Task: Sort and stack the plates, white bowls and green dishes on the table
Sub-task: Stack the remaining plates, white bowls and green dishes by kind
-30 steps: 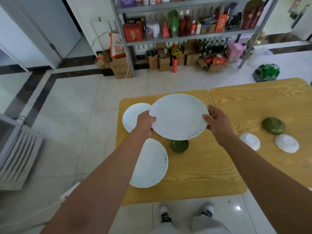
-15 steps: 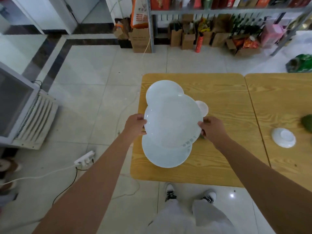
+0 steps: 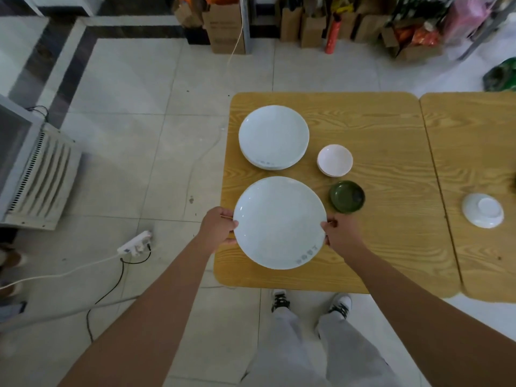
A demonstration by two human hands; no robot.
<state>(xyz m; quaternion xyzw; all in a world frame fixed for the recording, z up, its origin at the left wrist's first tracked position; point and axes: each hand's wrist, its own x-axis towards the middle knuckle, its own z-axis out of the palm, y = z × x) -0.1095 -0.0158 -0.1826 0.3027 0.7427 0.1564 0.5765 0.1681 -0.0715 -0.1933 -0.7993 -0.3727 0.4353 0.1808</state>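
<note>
2 hands: left hand, right hand grip plate rim, near table edge.

place | stockroom or small shop — cardboard boxes, packaged goods by metal rack; tiled floor; wooden tables

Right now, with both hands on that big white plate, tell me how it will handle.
Likely rigid: the plate shows no sag though the left hand and right hand hold only opposite rims. Its glossy surface probably makes it slippery. It looks ceramic, so probably fragile if dropped.
</note>
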